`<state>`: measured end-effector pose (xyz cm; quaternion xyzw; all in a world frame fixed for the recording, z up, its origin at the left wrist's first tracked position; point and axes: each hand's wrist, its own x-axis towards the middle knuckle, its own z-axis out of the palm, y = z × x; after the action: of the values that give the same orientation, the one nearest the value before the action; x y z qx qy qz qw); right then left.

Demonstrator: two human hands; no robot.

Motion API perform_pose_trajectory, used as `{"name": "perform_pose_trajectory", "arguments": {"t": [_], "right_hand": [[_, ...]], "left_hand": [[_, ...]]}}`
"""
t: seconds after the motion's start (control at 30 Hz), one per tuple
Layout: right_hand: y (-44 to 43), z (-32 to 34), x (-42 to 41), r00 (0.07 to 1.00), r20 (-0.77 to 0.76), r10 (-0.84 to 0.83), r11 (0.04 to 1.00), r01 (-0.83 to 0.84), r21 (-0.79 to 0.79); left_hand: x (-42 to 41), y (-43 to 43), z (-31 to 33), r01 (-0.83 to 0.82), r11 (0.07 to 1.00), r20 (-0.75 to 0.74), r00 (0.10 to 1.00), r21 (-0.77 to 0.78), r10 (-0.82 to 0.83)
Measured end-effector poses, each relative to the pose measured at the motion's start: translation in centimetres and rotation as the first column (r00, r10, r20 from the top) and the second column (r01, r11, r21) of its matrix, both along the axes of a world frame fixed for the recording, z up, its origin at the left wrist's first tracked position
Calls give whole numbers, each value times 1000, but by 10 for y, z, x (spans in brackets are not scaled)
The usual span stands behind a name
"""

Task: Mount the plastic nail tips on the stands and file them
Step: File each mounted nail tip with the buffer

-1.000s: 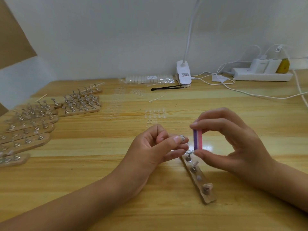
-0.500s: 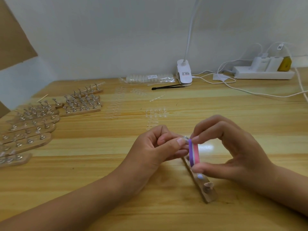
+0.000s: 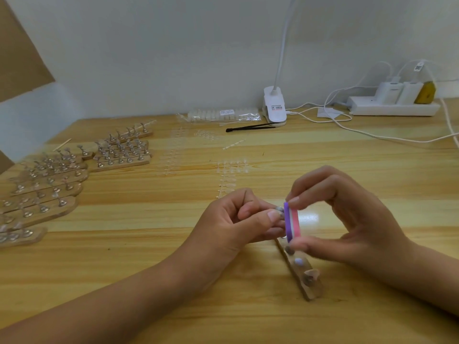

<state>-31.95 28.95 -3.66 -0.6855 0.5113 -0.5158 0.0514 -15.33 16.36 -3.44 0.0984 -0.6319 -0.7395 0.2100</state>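
Head view: left hand (image 3: pixel 236 219) pinches a nail-tip stand (image 3: pixel 280 210), likely light and slip-prone, best held by its stem; right hand (image 3: pixel 347 219) grips the filing block (image 3: pixel 292 222) endwise.

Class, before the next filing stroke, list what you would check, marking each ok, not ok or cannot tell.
1. Right hand pinches the file block at both ends: ok.
2. Left hand pinches the metal stand: ok.
3. Contact between file block and stand: cannot tell, fingers hide it.
4. Wooden strip lies flat on the table: ok.
5. Spare nail tips lie beyond the hands: ok.
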Motion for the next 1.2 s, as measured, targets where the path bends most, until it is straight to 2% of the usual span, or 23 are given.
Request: {"name": "perform_pose_trajectory", "arguments": {"t": [0.17, 0.3, 0.43, 0.6, 0.7, 0.8, 0.87, 0.97, 1.07, 1.2], "right_hand": [[1, 0, 0, 999, -30, 39, 999, -38, 9], [-1, 2, -1, 1000, 20, -4, 1000, 3, 28], [1, 1, 3, 997, -39, 66, 998, -65, 24], [-2, 0, 3, 1000, 9, 13, 1000, -13, 29], [0, 1, 2, 1000, -20, 16, 1000, -16, 8], [-2, 5, 0, 1000, 9, -27, 1000, 27, -8], [0, 5, 1, 1000, -5, 21, 1000, -21, -10], [0, 4, 2, 996, -72, 47, 999, -48, -14], [-1, 5, 0, 1000, -29, 9, 1000, -10, -9], [0, 3, 2, 996, -82, 34, 999, -36, -24]], "left_hand": [[-1, 0, -2, 0, 1000, -5, 1000, 27, 0], [-2, 0, -2, 0, 1000, -4, 1000, 23, 0], [-1, 0, -2, 6, 1000, -20, 1000, 19, -5], [-4, -5, -2, -46, 997, -17, 999, 59, 47], [-4, -4, -2, -44, 997, -24, 999, 69, 45], [-2, 0, -2, -24, 1000, -17, 1000, 15, 24], [0, 3, -2, -8, 1000, -10, 1000, -23, 8], [0, 4, -1, -16, 1000, -14, 1000, -8, 15], [0, 4, -1, -15, 1000, -8, 1000, -1, 15], [1, 4, -2, 0, 1000, -12, 1000, -4, 0]]}}
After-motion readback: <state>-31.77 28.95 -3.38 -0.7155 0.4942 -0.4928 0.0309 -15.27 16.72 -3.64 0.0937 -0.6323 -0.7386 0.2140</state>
